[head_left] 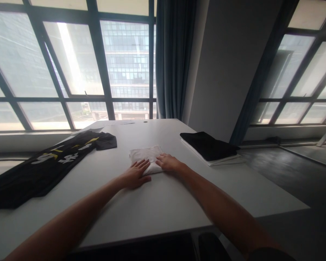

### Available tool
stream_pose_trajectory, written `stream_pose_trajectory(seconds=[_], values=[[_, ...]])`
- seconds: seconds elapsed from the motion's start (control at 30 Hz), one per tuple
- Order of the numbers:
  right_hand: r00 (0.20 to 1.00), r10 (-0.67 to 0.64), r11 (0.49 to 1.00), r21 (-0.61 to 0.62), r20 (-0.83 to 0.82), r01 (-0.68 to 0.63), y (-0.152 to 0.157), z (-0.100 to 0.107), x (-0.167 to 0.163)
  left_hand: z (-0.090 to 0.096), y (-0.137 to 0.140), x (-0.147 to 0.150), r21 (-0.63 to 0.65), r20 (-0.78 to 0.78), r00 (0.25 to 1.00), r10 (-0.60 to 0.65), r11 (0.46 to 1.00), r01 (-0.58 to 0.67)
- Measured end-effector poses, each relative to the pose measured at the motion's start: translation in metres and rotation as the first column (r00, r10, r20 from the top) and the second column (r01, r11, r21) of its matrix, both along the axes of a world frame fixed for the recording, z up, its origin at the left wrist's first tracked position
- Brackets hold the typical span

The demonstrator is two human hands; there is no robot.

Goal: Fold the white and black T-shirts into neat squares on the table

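Note:
A white cloth garment [145, 153], folded into a small flat bundle, lies in the middle of the white table [152, 206]. My left hand [137, 174] rests on its near left corner with the fingers stretched out and the thumb on the tabletop. Across its right side lies my right hand [168, 161], palm down, fingers extended over the cloth. Neither hand grips the fabric. What kind of garment it is cannot be made out in this fold.
A black T-shirt [57, 159] with white and yellow print spreads along the table's left side. At the right, a folded black cloth [209, 145] sits on folded white cloth [225, 160]. Papers [119, 123] lie at the far end. Behind stand a blue curtain [174, 58] and windows.

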State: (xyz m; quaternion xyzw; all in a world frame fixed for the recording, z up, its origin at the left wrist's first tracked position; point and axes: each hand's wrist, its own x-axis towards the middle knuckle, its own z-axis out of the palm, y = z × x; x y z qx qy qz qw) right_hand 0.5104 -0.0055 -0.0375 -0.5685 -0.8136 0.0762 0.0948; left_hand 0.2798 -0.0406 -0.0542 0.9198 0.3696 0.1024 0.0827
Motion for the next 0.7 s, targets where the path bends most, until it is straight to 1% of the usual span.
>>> stream_pose_trajectory(seconds=[0.1, 0.13, 0.2, 0.23, 0.3, 0.33, 0.37, 0.4, 0.47, 0.53, 0.6, 0.7], values=[[0.999, -0.023, 0.996, -0.087, 0.027, 0.025, -0.003, 0.001, 0.002, -0.002, 0.001, -0.007, -0.024, -0.066, 0.998, 0.021, 0.999, -0.022], [1.000, -0.015, 0.995, -0.097, 0.022, 0.017, -0.005, 0.003, 0.002, -0.002, 0.004, -0.011, -0.016, -0.083, 0.995, 0.054, 0.998, -0.055], [1.000, 0.003, 0.993, -0.118, 0.011, -0.001, -0.010, 0.007, 0.004, -0.001, 0.011, -0.022, 0.034, -0.095, 0.979, 0.183, 0.983, -0.180], [1.000, 0.011, 0.991, -0.130, 0.007, -0.010, -0.012, 0.009, 0.004, -0.001, 0.015, -0.028, 0.074, -0.084, 0.959, 0.271, 0.961, -0.266], [0.999, 0.035, 0.988, -0.151, 0.004, -0.034, -0.016, 0.012, 0.005, -0.002, 0.025, -0.041, 0.147, -0.031, 0.898, 0.438, 0.891, -0.429], [0.999, 0.049, 0.987, -0.156, 0.003, -0.048, -0.017, 0.012, 0.006, -0.002, 0.030, -0.046, 0.163, 0.000, 0.869, 0.494, 0.858, -0.488], [0.998, 0.062, 0.985, -0.160, 0.003, -0.061, -0.017, 0.013, 0.006, -0.003, 0.034, -0.051, 0.157, 0.027, 0.852, 0.523, 0.839, -0.521], [0.997, 0.074, 0.984, -0.164, 0.003, -0.073, -0.017, 0.012, 0.007, -0.004, 0.038, -0.055, 0.131, 0.053, 0.847, 0.528, 0.837, -0.531], [0.996, 0.088, 0.982, -0.167, -0.005, -0.087, -0.015, 0.011, 0.008, -0.006, 0.046, -0.060, 0.055, 0.127, 0.855, 0.502, 0.858, -0.512], [0.995, 0.094, 0.982, -0.163, -0.022, -0.097, -0.013, 0.009, 0.009, -0.007, 0.051, -0.062, -0.010, 0.248, 0.844, 0.475, 0.873, -0.488], [0.995, 0.098, 0.983, -0.150, -0.034, -0.102, -0.011, 0.008, 0.011, -0.008, 0.055, -0.061, -0.076, 0.392, 0.791, 0.469, 0.874, -0.481], [0.994, 0.107, 0.985, -0.133, -0.037, -0.111, -0.009, 0.008, 0.012, -0.006, 0.057, -0.060, -0.229, 0.589, 0.659, 0.467, 0.879, -0.419]])
